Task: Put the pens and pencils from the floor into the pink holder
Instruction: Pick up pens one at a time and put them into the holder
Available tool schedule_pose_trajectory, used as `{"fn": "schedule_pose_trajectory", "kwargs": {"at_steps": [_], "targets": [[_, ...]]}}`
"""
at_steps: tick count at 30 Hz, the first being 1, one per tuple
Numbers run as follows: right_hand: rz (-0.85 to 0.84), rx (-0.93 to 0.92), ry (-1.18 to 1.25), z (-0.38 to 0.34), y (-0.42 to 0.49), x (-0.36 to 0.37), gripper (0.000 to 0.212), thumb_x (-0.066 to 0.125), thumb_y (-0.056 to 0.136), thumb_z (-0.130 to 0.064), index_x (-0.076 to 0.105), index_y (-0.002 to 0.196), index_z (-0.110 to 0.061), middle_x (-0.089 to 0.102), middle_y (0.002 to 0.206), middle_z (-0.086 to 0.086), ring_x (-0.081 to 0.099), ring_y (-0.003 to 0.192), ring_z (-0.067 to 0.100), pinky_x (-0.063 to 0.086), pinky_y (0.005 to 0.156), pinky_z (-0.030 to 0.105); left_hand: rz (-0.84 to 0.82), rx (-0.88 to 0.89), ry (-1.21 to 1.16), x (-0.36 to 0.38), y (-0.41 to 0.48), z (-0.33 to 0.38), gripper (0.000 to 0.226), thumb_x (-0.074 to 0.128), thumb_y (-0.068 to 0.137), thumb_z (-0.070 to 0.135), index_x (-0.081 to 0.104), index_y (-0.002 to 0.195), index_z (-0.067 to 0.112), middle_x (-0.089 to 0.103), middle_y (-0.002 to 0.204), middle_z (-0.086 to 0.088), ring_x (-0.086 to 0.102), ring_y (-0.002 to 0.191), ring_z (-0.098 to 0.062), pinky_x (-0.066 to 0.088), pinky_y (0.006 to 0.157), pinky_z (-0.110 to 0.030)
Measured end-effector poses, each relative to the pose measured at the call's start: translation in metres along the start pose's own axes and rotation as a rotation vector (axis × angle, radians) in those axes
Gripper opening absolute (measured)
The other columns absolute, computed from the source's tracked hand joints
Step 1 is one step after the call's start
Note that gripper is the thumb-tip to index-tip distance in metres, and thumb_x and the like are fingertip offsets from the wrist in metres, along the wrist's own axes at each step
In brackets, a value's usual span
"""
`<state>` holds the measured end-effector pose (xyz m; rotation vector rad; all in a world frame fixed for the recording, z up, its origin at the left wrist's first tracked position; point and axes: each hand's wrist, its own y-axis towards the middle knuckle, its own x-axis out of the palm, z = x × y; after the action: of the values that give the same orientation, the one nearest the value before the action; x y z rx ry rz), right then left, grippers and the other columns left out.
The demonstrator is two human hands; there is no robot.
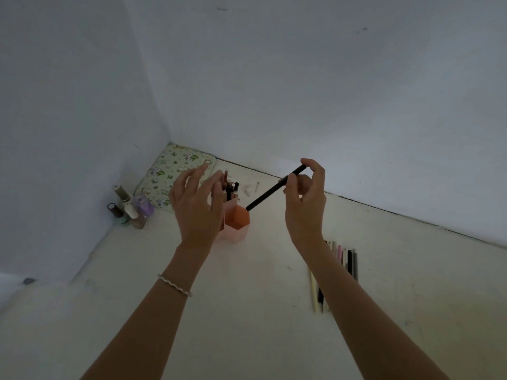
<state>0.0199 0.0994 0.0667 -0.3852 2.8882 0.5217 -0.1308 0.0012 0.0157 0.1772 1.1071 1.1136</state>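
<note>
Pink hexagonal plastic holder stands on the pale floor near the corner of the room. Several pens and pencils stand upright in its taller rear compartment. Any print on them is too small and dim to read.

A slim black pen hangs in the air just right of the holder. Its long axis runs on a slant: the upper end points up and to the right, and the lower end points down and to the left, close above the rim of the holder's lower front compartment.

The right hand pinches the pen's upper end between thumb and forefinger, with the other fingers curled beneath and the wrist raised.

The left hand is lifted with its back to the camera and its fingers straight and spread. It covers the holder's left side, perhaps touching it, though the view does not settle that. A beaded bracelet circles that wrist.

A row of loose pens and pencils, pale, pink and black, lies side by side on the floor, partly behind the right forearm.

Small nail polish bottles cluster by the left wall, their labels unreadable. A green floral mat lies in the corner.
</note>
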Motion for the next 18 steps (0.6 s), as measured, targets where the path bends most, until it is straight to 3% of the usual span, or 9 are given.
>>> {"fn": "schedule_pose_trajectory", "kwargs": {"at_steps": [3,6,8,14,18], "targets": [[0.004,-0.034,0.037,-0.008,0.0,0.013,0.027,0.047,0.096,-0.015,0.044,0.118,-0.031,0.059,0.07,0.019,0.051,0.063,0.028,0.039,0.054,0.016,-0.092,0.086,0.125,-0.005,-0.001,-0.003,0.038,0.048,0.098,0.031,0.081,0.087,0.014,0.063,0.133,-0.005,0.054,0.124,-0.03,0.037,0.1,-0.045],[0.053,-0.088,0.091,-0.017,0.001,0.025,0.029,0.047,0.097,-0.016,0.043,0.122,-0.031,0.062,0.074,0.017,0.054,0.064,0.026,0.045,0.061,0.017,0.021,0.05,0.014,-0.02,-0.003,-0.007,0.038,0.042,0.1,0.029,0.069,0.12,0.012,0.051,0.143,-0.017,0.047,0.13,-0.034,0.037,0.106,-0.046],[0.066,-0.138,0.089,-0.02,0.003,0.032,0.029,0.046,0.099,-0.018,0.041,0.126,-0.028,0.065,0.077,0.012,0.056,0.064,0.019,0.048,0.065,0.019,0.149,-0.024,-0.067,-0.031,0.001,-0.009,0.037,0.042,0.099,0.022,0.058,0.129,0.007,0.051,0.138,-0.02,0.046,0.128,-0.031,0.038,0.107,-0.044],[-0.073,-0.313,-0.151,-0.02,0.007,0.055,0.03,0.044,0.102,-0.015,0.036,0.128,-0.025,0.065,0.094,0.008,0.063,0.083,0.017,0.051,0.076,0.024,0.165,-0.128,-0.202,-0.049,0.002,-0.01,0.033,0.046,0.097,0.005,0.056,0.126,-0.005,0.054,0.129,-0.024,0.048,0.124,-0.032,0.04,0.107,-0.042],[-0.142,-0.388,-0.297,-0.015,0.007,0.064,0.026,0.045,0.101,-0.016,0.042,0.127,-0.02,0.058,0.086,-0.001,0.056,0.078,0.015,0.049,0.07,0.027,0.128,-0.19,-0.269,-0.049,-0.006,-0.016,0.031,0.046,0.096,0.0,0.055,0.126,0.0,0.052,0.128,-0.018,0.054,0.116,-0.034,0.047,0.097,-0.049]]}}
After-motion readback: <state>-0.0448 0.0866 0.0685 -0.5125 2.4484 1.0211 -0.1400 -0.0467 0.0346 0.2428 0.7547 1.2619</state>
